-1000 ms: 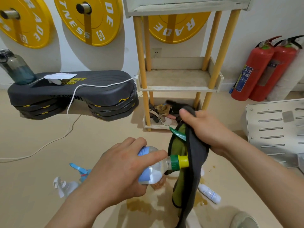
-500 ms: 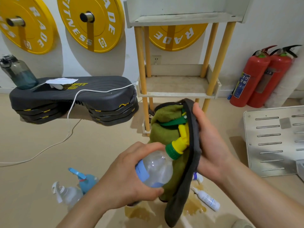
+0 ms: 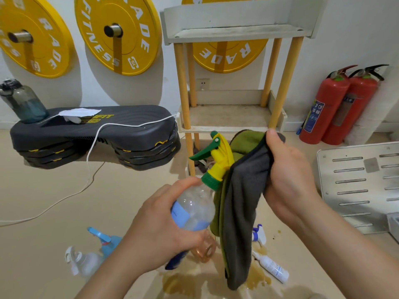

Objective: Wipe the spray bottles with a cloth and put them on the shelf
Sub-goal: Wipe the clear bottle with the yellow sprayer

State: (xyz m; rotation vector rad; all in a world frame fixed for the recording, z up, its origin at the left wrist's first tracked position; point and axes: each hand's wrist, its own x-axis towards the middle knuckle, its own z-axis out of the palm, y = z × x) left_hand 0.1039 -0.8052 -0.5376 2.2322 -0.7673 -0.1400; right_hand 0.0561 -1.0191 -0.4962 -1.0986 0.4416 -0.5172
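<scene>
Spray bottle (image 3: 194,209): lower body is covered by the left hand (image 3: 159,234); label print cannot be read.
Cloth (image 3: 241,203): upper fold is bunched inside the right hand (image 3: 289,180).
Amber bottle (image 3: 205,249): mostly hidden behind the left hand.
White sprayer head (image 3: 258,234): its body is concealed by the cloth.
Shelf (image 3: 228,124): bottom tier is largely blocked by the spray bottle and the cloth.
Metal panel (image 3: 356,186): cut off at the right edge.
</scene>
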